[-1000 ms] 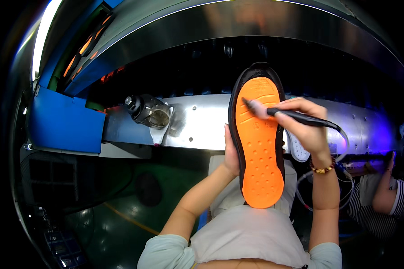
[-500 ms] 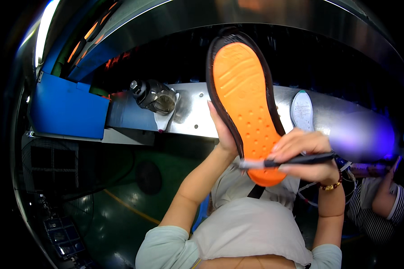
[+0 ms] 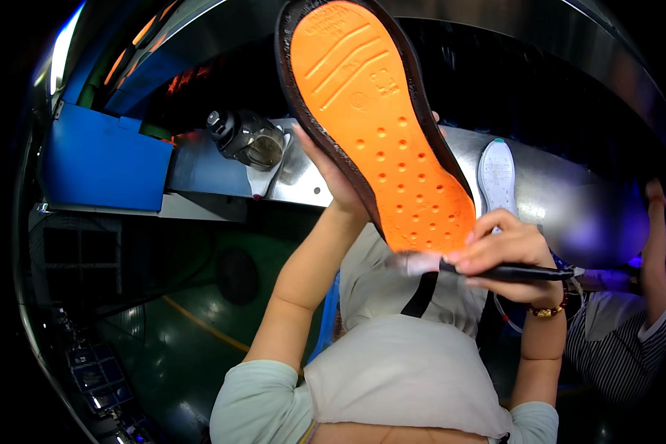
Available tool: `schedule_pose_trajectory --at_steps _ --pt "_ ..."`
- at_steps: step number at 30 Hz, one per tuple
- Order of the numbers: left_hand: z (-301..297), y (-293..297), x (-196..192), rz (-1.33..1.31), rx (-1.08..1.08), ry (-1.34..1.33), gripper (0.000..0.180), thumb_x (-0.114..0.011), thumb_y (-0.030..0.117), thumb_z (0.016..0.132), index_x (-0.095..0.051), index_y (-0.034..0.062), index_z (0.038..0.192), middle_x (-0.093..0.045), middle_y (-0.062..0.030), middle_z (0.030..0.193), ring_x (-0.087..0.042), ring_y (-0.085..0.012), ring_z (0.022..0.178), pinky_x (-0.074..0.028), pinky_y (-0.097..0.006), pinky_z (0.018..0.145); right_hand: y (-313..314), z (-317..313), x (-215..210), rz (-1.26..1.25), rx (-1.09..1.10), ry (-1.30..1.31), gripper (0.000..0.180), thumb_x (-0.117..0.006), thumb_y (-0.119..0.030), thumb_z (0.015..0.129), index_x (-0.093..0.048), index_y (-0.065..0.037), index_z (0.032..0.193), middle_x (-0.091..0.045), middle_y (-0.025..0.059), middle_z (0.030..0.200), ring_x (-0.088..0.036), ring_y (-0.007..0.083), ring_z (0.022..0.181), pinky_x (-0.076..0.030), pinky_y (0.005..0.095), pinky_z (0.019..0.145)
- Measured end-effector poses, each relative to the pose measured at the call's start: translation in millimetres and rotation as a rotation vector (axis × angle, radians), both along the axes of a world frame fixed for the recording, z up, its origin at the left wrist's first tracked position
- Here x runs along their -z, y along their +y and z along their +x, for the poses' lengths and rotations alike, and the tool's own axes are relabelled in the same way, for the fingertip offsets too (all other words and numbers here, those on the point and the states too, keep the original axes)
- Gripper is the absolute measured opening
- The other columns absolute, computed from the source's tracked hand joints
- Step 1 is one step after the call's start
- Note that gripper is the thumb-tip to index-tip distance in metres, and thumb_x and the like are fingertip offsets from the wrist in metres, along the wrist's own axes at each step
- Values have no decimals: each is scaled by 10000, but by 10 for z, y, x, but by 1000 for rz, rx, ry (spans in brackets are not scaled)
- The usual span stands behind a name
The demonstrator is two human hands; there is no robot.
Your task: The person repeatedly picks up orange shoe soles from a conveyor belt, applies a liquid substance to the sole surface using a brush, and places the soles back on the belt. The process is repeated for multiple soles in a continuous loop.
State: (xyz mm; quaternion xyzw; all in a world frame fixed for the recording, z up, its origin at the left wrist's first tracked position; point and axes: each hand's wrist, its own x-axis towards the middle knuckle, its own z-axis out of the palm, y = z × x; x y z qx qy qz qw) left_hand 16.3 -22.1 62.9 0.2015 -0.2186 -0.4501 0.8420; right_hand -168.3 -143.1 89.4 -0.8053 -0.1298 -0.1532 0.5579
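Note:
A large shoe sole [image 3: 377, 159] with an orange inner face and a dark rim is held tilted up, its orange side toward me. My left hand [image 3: 342, 181] is closed around its left edge from behind, with fingertips showing at the far right edge. My right hand [image 3: 512, 248] grips a brush [image 3: 529, 273] by its black handle. The pale bristles, smeared by motion, are at the sole's near end; whether they touch it I cannot tell. Behind my right hand, a white sole [image 3: 497, 177] lies on the metal bench [image 3: 301, 176].
Left on the bench, a dark drink bottle [image 3: 250, 140] lies over a white shoe-shaped piece [image 3: 262, 182]. A blue box-like housing [image 3: 111, 159] stands further left. At the right, another person in striped clothing [image 3: 621, 344] reaches an arm toward the bench.
The orange sole has moved up and left, and looks larger. The brush has shifted slightly along the sole's near end. The other person's arm has reached further up.

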Motion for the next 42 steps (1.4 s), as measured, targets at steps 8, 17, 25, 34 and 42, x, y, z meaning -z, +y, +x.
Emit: schedule_pose_trajectory --at_steps 8,17,25,34,42 --pt "43 -42 28 235 -235 -88 995 -116 807 660 -273 58 1295 -408 -248 1213 -465 -375 1063 -383 -459 902 -3 -78 115 97 88 104 232 -727 -59 610 -674 -86 835 -657 37 851 -525 170 898 -410 278 810" --pt "-245 66 -46 -52 81 257 708 -230 631 818 -378 82 1240 -507 -101 1162 -524 -205 1026 -415 -320 896 34 -70 353 877 86 69 202 -630 12 664 -596 26 863 -599 181 900 -557 228 883 -449 305 802" --pt "-32 398 102 35 305 80 401 -439 309 809 -525 -11 1036 -607 -146 921 -613 -187 778 -490 -267 731 171 20 -1 260 -21 173 196 -670 48 602 -640 19 794 -633 180 862 -611 200 730 -472 256 680" --pt "41 216 -93 600 628 -111 400 -542 340 781 -558 -2 990 -614 -119 839 -602 -134 688 -498 -225 639 -50 120 -258 -57 -300 227 148 -639 -3 680 -638 3 828 -635 146 890 -636 236 794 -504 275 697" --pt "35 131 -152 776 866 -351 522 -587 394 735 -538 -18 1052 -589 -137 952 -577 -135 812 -466 -229 715 -226 95 -253 -143 -344 277 164 -629 -7 666 -642 -21 829 -639 129 889 -636 241 793 -502 289 705"
